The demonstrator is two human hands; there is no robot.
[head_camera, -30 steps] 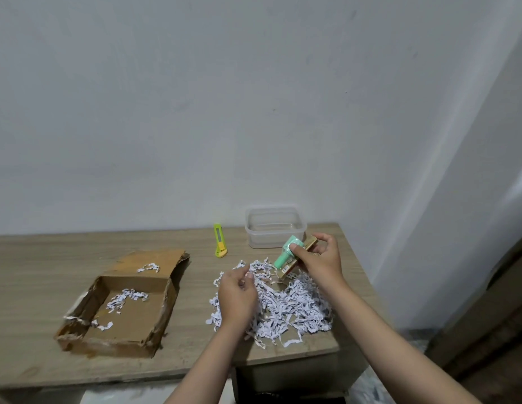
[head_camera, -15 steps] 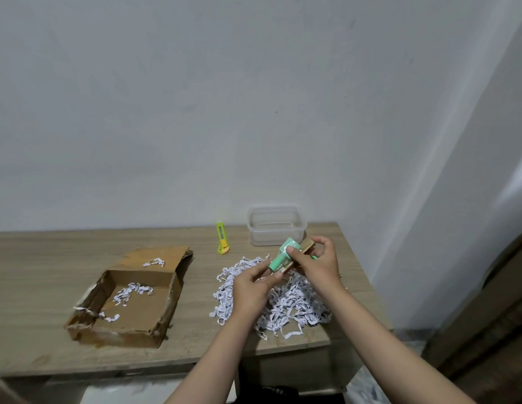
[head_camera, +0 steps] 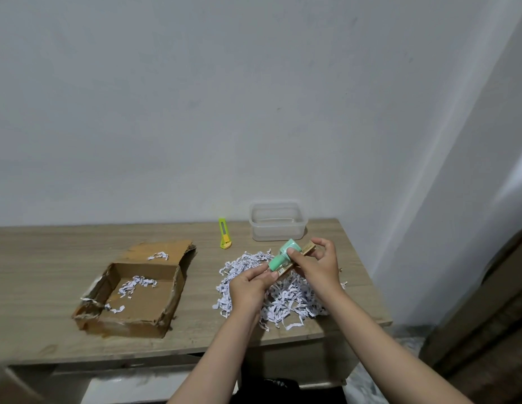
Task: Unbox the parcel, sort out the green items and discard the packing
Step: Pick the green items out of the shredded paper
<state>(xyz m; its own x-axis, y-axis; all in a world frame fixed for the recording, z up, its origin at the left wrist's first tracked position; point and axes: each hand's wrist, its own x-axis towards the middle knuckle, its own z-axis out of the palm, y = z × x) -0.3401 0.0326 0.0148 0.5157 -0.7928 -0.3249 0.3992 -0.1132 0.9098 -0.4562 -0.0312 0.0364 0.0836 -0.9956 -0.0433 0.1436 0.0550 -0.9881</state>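
A mint-green cylindrical item (head_camera: 281, 256) on a brown cardboard backing card (head_camera: 306, 248) is held above a pile of white shredded paper (head_camera: 286, 298). My right hand (head_camera: 318, 265) grips the card and item from the right, thumb on the green part. My left hand (head_camera: 249, 287) pinches the lower end of the item and card. The opened cardboard parcel box (head_camera: 166, 304) lies on the left of the wooden table (head_camera: 35, 287) with a few paper shreds inside.
A clear plastic container (head_camera: 278, 220) stands at the back of the table, behind my hands. A yellow-green utility knife (head_camera: 224, 234) lies to its left. The wall runs along the table's far edge; the table's right edge drops off near the paper pile.
My left hand left the shredded paper and rose to the lower end of the green item. My right hand kept hold of the item and card.
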